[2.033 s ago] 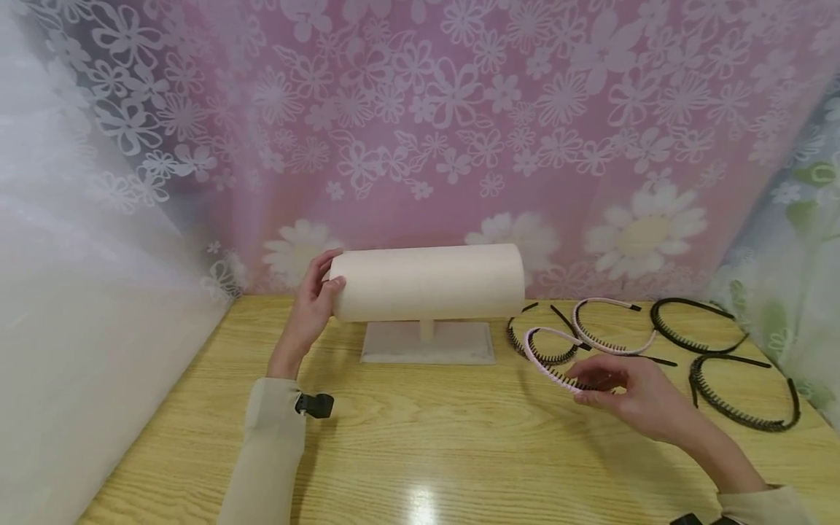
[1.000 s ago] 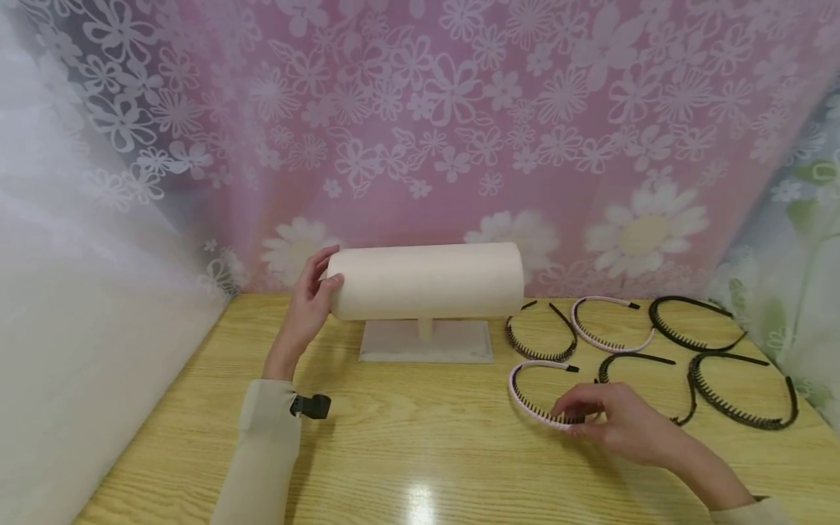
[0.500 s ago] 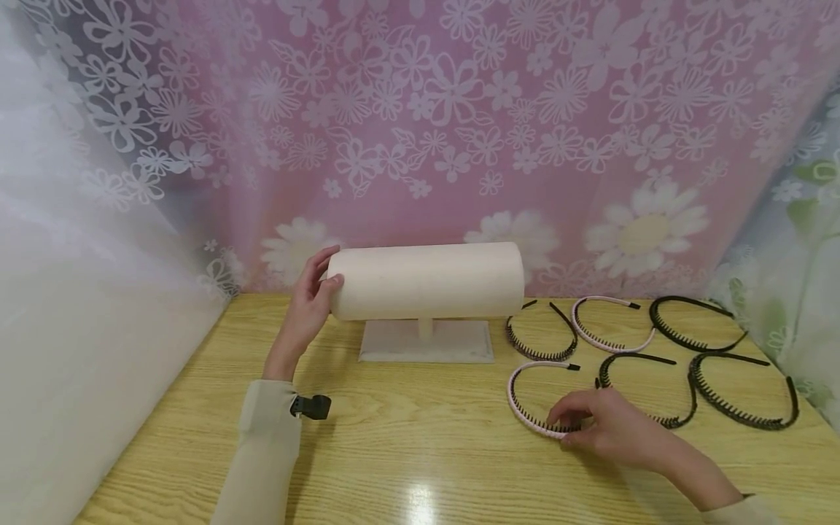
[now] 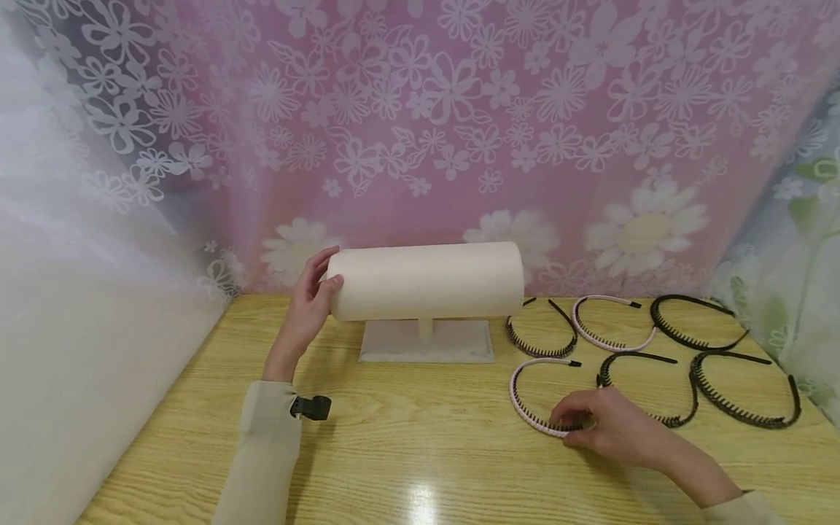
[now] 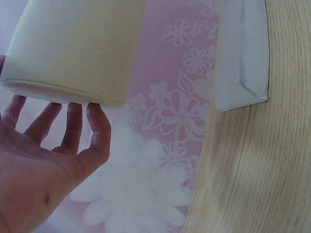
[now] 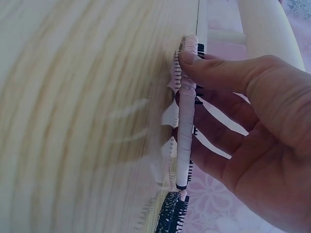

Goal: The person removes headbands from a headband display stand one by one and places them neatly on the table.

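A cream padded roll (image 4: 426, 281) lies level on a short post above its flat, pale base (image 4: 387, 346). My left hand (image 4: 305, 310) holds the roll's left end, thumb on the front; in the left wrist view its fingertips touch the end face (image 5: 63, 92). My right hand (image 4: 620, 434) pinches a pink toothed headband (image 4: 523, 413) at its near side, low on the table. From the right wrist view, the thumb presses the pink wrapped band (image 6: 184, 121), with the other fingers behind it and dark teeth sticking out.
Behind the pink headband lies a dark toothed headband (image 4: 539, 353), with another pink one (image 4: 580, 328) beside it. Further right are a black headband (image 4: 676, 337) and two more dark ones (image 4: 735, 413). A floral curtain (image 4: 420, 146) hangs along the wooden table's (image 4: 367, 437) back edge.
My right hand has brought the pink headband down from above the table to its surface, towards the front, in front of the back row. The left hand stays on the roll.
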The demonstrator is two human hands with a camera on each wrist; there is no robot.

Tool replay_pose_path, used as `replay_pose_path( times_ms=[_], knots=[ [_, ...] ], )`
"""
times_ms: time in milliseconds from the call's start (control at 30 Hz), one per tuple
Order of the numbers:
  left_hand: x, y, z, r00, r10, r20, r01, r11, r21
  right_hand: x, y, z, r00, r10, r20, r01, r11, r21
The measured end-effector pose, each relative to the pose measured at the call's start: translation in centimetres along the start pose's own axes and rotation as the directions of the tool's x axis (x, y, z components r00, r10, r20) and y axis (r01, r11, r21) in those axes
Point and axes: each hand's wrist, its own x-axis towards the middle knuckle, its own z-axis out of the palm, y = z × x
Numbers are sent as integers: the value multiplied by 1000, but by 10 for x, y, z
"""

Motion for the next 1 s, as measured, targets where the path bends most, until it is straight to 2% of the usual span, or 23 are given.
replay_pose_path(
  times_ms=[467, 1000],
  knots=[
    [0, 1, 0, 1000, 0, 3, 0, 1000, -6, -1, 1, -3, 1000, 18, -14, -19, 997, -76],
    [-1, 2, 1, 1000, -14, -4, 14, 1000, -10, -12, 10, -5, 998, -31, -63, 24, 994, -109]
  ],
)
